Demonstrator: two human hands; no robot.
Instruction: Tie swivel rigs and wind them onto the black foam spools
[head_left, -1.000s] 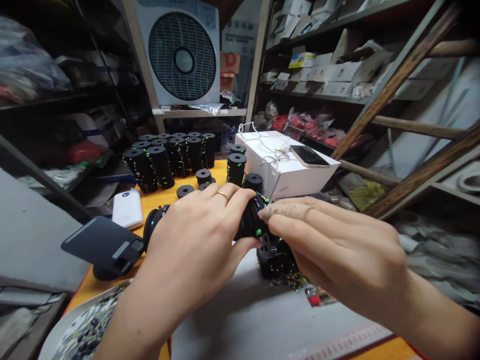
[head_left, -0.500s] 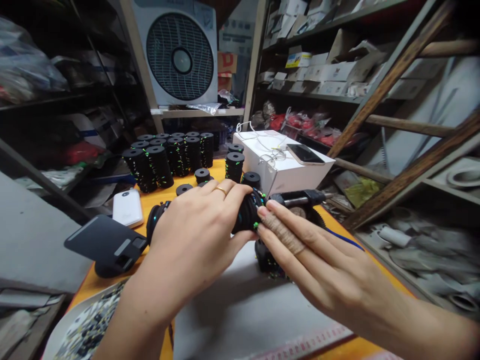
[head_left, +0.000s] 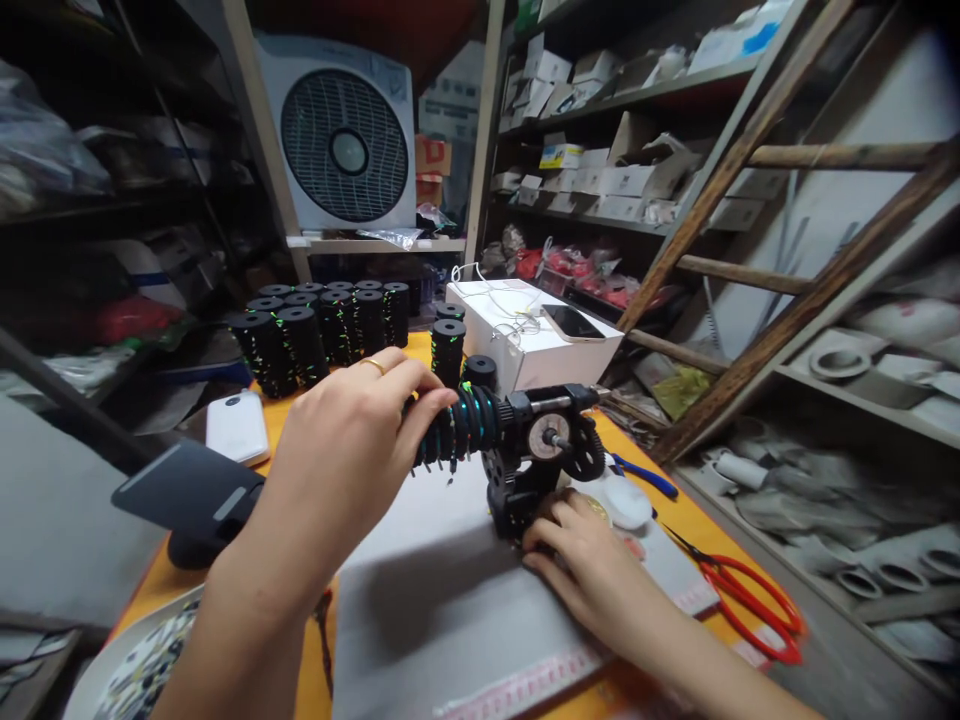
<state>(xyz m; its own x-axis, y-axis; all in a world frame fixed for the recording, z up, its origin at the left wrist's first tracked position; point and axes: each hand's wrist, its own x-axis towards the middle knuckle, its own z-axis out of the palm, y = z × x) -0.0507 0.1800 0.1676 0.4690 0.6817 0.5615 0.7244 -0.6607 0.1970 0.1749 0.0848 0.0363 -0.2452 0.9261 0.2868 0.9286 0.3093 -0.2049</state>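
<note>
My left hand [head_left: 356, 420], with a ring on one finger, is closed round a row of black foam spools [head_left: 472, 420] threaded on a small black winding machine [head_left: 544, 435]. Bluish line and bright green bits show between the discs. The far end of the row is hidden behind this hand. Low at the machine's base, my right hand [head_left: 581, 550] has its fingers bent inward beside a round yellowish piece [head_left: 598, 508] and a clear round dish [head_left: 628, 502]. Its fingertips are partly hidden, so what they hold cannot be made out.
Stacks of black spools [head_left: 300, 335] stand at the back of the yellow table. A white box [head_left: 517, 345] carries a phone [head_left: 571, 322] and cable. Red-handled scissors [head_left: 757, 600] and blue-handled pliers [head_left: 649, 477] lie right; a phone stand [head_left: 184, 490] and a tray of small parts [head_left: 97, 660] are left.
My right hand has left the spools and moved down to the machine's base. The left hand stays on the row. The view has shifted, bringing scissors and pliers into sight.
</note>
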